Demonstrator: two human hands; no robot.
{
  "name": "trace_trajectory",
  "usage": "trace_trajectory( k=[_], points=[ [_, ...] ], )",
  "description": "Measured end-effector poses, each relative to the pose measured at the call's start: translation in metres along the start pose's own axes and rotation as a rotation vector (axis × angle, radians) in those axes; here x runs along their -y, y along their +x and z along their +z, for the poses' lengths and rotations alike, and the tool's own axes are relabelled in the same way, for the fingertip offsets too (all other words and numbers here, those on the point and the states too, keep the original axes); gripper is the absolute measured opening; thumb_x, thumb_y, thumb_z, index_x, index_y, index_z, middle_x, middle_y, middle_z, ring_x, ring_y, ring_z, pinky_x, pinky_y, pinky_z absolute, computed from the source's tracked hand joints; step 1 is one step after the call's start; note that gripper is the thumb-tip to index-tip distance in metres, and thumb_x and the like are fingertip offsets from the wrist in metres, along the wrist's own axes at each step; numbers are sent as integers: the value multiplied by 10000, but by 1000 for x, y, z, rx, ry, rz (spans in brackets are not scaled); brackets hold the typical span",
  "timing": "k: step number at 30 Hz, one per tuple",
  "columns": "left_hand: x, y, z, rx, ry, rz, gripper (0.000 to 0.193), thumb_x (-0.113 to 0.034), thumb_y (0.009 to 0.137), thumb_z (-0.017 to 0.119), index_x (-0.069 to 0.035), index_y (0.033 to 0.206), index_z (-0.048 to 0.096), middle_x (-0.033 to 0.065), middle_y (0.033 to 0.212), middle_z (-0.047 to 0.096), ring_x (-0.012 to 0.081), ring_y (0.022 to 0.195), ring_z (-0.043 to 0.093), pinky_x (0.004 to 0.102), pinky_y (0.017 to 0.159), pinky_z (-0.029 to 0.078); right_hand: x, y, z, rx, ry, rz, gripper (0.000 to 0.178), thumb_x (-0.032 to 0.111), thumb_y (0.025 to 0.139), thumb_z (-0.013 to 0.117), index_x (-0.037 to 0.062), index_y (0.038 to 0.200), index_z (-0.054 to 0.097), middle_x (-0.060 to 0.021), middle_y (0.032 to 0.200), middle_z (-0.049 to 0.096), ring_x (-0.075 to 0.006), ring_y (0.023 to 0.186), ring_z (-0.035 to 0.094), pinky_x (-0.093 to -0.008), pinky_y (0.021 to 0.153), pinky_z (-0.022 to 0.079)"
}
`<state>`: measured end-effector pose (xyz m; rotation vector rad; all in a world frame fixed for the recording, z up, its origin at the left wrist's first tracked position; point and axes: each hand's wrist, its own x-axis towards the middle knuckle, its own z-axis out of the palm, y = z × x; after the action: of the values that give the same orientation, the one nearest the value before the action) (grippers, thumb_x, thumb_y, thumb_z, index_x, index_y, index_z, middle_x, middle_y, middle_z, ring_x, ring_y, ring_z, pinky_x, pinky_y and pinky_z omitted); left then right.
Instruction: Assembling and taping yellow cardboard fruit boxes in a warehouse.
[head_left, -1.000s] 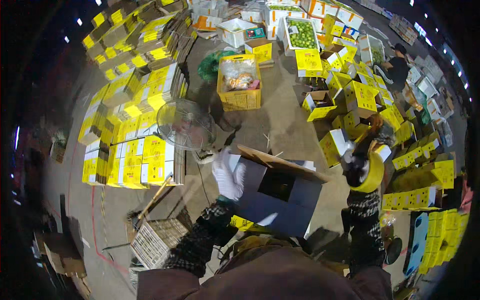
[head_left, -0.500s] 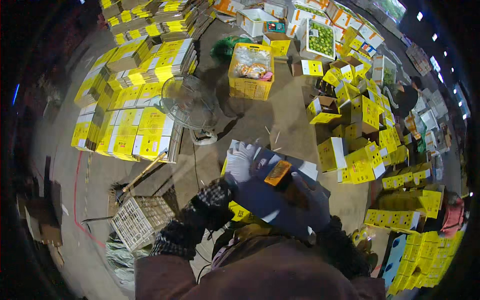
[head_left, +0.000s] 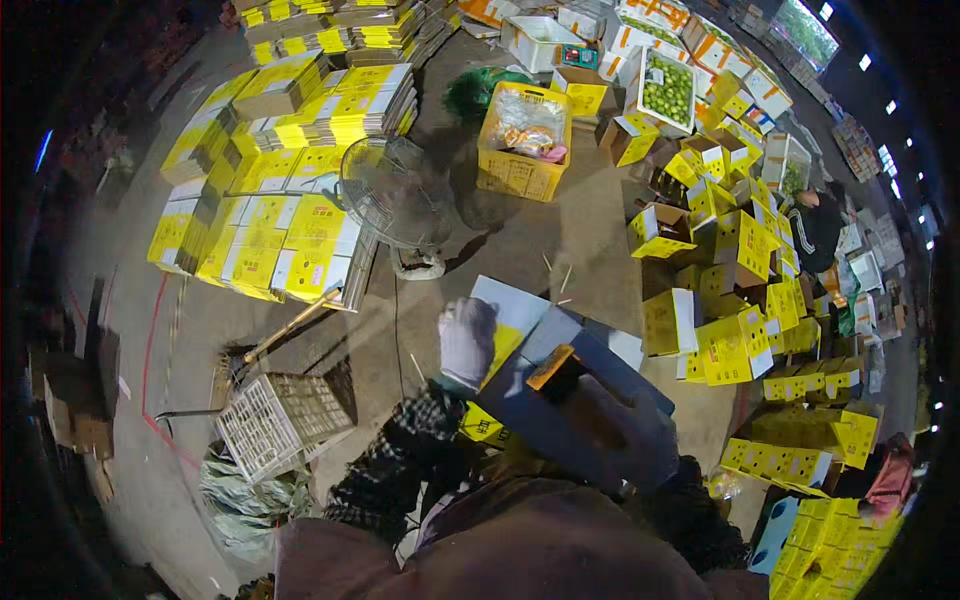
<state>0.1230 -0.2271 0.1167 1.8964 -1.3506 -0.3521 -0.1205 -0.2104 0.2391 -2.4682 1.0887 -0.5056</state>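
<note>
A yellow and white carton [head_left: 507, 311] lies in front of my body, much of its top in dark blue shadow. My left hand [head_left: 467, 343], in a white glove, is at the carton's left edge with its fingers curled together; whether they pinch anything is hidden. Over the carton's right half my right hand [head_left: 625, 405] is dim in shadow. It appears closed around a tape dispenser with an orange front [head_left: 551, 367], whose body is mostly dark. The front sits over the middle of the carton's top.
A standing fan [head_left: 395, 195] and flat carton stacks [head_left: 320, 235] are at the left. Nearer are a white crate [head_left: 285, 425] and a broom [head_left: 290, 328]. Ahead stands a yellow crate [head_left: 525, 170] with bagged contents. Open cartons [head_left: 735, 345] crowd the right, beside a person [head_left: 815, 230].
My left hand has slid left off the carton's top to its edge, uncovering white and yellow panels. The orange dispenser front has tilted and come slightly nearer. The view has shifted slightly.
</note>
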Motion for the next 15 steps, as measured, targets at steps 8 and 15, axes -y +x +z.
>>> trace_trajectory(
  k=[8, 15],
  points=[
    [114, 2, 50, 514, -706, -293, 562, -377, 803, 644, 2, 1177, 465, 121, 1113, 553, 237, 978, 550, 339, 821, 453, -1, 15, -5, 133, -181, 5, 507, 278, 745, 624, 286, 1241, 521, -140, 717, 513, -301, 606, 579, -402, 515, 469],
    [-12, -16, 24, 340, -129, -65, 536, -284, 830, 635, -5, 1236, 425, 148, 1073, 543, 236, 948, 546, 362, 825, 440, -27, -47, -85, 465, -286, 151, 554, 298, 751, 637, 346, 1274, 461, -152, 701, 505, -296, 585, 585, -411, 467, 462]
  ],
)
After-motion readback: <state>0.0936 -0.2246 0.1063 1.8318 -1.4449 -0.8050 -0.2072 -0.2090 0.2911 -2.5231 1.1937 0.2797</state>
